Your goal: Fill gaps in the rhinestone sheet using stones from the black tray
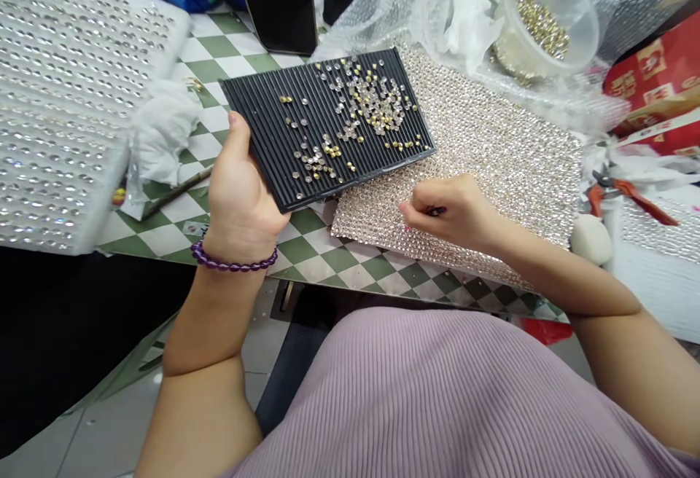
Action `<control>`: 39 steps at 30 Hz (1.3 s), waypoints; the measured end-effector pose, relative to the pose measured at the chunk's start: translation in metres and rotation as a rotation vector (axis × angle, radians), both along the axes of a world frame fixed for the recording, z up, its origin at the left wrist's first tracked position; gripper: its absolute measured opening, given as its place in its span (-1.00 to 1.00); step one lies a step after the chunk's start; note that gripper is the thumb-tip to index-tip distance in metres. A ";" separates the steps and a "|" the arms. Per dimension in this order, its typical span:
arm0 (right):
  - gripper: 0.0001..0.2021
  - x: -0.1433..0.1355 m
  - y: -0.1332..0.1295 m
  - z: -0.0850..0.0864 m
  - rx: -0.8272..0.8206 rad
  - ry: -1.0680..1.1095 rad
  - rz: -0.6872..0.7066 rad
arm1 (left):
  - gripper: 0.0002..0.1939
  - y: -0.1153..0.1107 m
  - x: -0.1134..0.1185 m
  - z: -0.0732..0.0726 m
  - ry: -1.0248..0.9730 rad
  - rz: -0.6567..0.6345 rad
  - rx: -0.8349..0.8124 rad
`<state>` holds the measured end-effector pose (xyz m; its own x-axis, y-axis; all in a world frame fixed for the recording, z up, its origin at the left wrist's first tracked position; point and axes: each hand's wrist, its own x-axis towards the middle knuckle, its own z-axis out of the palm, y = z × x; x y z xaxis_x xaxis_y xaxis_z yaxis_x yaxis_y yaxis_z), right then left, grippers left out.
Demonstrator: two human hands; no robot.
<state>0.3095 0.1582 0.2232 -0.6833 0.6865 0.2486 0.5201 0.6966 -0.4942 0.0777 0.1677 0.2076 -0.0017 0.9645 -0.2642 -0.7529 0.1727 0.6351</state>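
Note:
My left hand (238,183) grips the left end of a black ribbed tray (262,121), thumb on its upper edge, and holds it tilted above the table. Clear and gold rhinestones (377,103) are scattered over the ridges, thickest toward the right end. A purple bead bracelet (234,256) circles my left wrist. My right hand (451,212) is closed in a fist over a sheet (492,143) densely covered in rhinestones, to the right of the tray. Something small and dark shows between its curled fingers, too little to name.
Left lies a white foam slab (82,106) with rows of clear stones, beside crumpled white plastic (164,128) and a thin stick (175,192). A tub (550,19) of gold stones, orange-handled pliers (634,197) and a white lump (591,239) are right. A black phone-like slab (278,1) stands behind.

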 end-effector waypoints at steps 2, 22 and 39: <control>-0.66 0.000 -0.001 -0.001 -0.004 0.003 -0.004 | -0.52 0.000 0.000 -0.001 -0.002 -0.014 0.016; -0.65 -0.011 0.027 0.017 -0.063 0.287 -0.206 | -0.52 0.001 -0.001 -0.002 0.028 -0.026 -0.004; -0.65 -0.063 0.077 0.020 0.145 0.202 -0.227 | -0.54 0.001 -0.001 -0.001 -0.010 0.017 -0.094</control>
<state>0.2462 0.2351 0.2432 -0.4437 0.7633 0.4695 0.5717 0.6446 -0.5076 0.0771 0.1689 0.2069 -0.0148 0.9352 -0.3539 -0.7624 0.2184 0.6091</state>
